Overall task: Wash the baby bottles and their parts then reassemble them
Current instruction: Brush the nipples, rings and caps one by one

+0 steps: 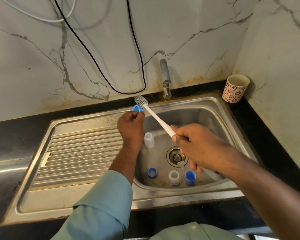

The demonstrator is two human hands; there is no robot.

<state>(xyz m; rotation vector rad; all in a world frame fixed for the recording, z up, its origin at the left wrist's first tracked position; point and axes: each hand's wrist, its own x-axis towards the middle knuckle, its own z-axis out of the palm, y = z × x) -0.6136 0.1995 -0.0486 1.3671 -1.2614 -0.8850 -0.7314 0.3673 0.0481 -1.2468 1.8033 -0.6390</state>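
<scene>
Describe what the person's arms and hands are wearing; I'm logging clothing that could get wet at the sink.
The left arm wears a loose, pale teal long sleeve, ending partway up the forearm. The right arm is bare as far as the frame shows. Both the left hand and right hand are bare: no gloves, rings or watch visible.

A black desk (260,125) carries a steel sink (220,108) with a ribbed drainboard (80,153) on its left. In the basin stand two clear bottles (149,140) (174,178), a blue ring (152,172) and a blue cap (190,177); something pale, perhaps a teat (180,164), lies by the drain (174,155). A red-flowered cup (235,88) sits in the desk's back corner.
</scene>
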